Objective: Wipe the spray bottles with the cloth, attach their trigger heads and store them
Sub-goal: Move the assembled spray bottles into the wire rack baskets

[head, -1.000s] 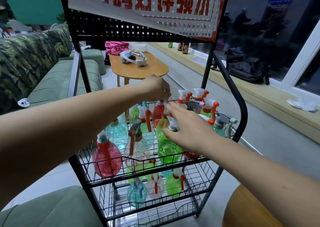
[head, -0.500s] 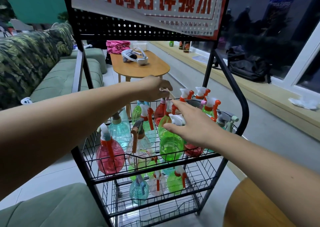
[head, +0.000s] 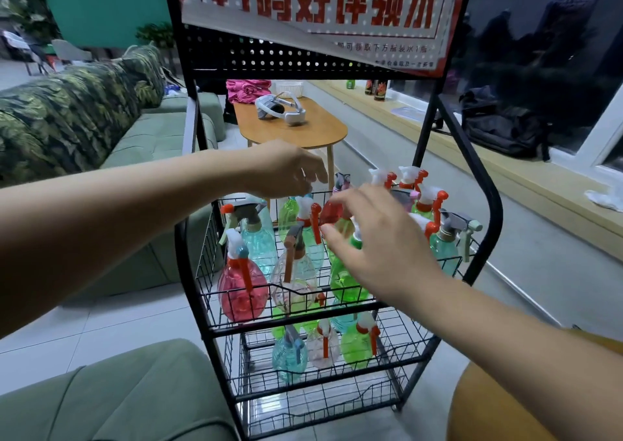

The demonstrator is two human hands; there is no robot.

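Though dim, rack (head: 269, 58) w/ bottles (head: 241, 292), sofa (head: 151, 144).

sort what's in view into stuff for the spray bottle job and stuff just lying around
For the job: top-basket spray bottles, lower-basket spray bottles, wire rack, left hand, right hand.
Lying about: headset, wooden table, black bag, sofa.

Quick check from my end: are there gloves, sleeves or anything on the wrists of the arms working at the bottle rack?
No. Both arms are bare as far as the picture shows, with no sleeves or cuffs in view. The left hand and the right hand wear no gloves. No ring, watch, wristband or tape shows on either one.
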